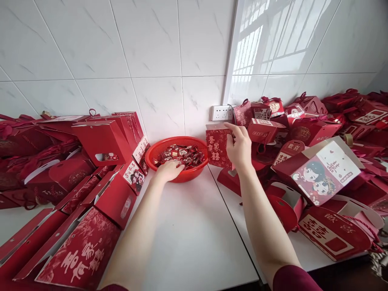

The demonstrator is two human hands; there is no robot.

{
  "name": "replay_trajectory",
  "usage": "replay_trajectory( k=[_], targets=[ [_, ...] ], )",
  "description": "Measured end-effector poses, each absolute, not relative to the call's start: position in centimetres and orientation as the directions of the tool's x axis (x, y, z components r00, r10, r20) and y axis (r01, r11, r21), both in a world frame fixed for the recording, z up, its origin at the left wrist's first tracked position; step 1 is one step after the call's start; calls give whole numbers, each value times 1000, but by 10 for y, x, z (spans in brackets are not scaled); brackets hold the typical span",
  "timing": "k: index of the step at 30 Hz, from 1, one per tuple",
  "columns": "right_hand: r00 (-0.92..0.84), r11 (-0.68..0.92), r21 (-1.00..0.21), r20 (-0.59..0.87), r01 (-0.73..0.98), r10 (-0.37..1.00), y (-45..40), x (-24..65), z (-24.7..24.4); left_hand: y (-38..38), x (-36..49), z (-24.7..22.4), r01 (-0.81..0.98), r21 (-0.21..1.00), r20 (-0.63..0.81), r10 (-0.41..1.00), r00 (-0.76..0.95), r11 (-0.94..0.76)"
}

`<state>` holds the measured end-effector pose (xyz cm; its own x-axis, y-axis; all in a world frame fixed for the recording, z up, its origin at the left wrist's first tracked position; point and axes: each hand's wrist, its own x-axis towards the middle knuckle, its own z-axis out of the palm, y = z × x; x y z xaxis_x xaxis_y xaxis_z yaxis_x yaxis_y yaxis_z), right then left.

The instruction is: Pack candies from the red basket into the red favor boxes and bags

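Note:
My left hand (170, 170) reaches over the near rim of a red plastic basket (190, 176) filled with small wrapped candies (184, 153). Its fingers curl together down against the candies, and whatever is between them is hidden. A red paper gift box (217, 145) with gold Chinese characters stands just right of the basket, close to the wall. My right hand (239, 141) grips this box at its top right edge, with the index finger stretched across the top.
Upright red gift boxes (81, 250) line the left side in rows. A heap of assorted red boxes (330, 230) with cords covers the right. Behind, a socket strip (222, 113) sits on the tiled wall. A seam divides the white tabletop (188, 242).

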<state>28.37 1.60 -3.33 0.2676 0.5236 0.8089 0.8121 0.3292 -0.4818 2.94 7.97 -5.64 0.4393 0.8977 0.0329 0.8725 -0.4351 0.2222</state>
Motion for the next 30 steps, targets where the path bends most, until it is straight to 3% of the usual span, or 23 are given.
replay_trajectory(
  k=[3, 6, 9, 11, 13, 15, 20, 23, 27, 30],
  targets=[
    [118, 475, -535, 741, 699, 661, -14, 273, -14, 55, 15, -24, 792, 324, 150, 854, 498, -518],
    [-208, 644, -541, 656, 541, 726, -33, 260, -5, 20, -6, 10, 661, 523, 241, 837, 491, -538],
    [-492, 737, -538, 551, 409, 675, -38, 243, -7, -8, -20, 26, 659, 588, -8, 812, 584, -469],
    [-589, 755, -523, 486, 396, 646, -36, 231, -11, -17, -23, 27, 691, 582, -216, 738, 640, -429],
    [-635, 763, -488, 440, 424, 634, -32, 222, -16, -21, -22, 24, 716, 554, -328, 679, 657, -425],
    [-633, 772, -448, 450, 450, 630, -29, 217, -20, -23, -19, 23, 719, 528, -338, 665, 666, -452],
    [-427, 747, -445, 624, 494, 654, -33, 218, -19, -25, -13, 22, 717, 451, -120, 760, 639, -531],
    [-360, 741, -466, 666, 483, 653, -41, 217, -14, -20, -15, 20, 748, 401, -100, 786, 610, -529],
    [-534, 788, -452, 579, 419, 616, -52, 205, -12, -11, -19, 16, 758, 376, -123, 782, 611, -533],
    [-606, 764, -430, 468, 481, 644, -54, 193, -16, -9, -20, 13, 747, 401, -101, 784, 612, -531]
  ],
)
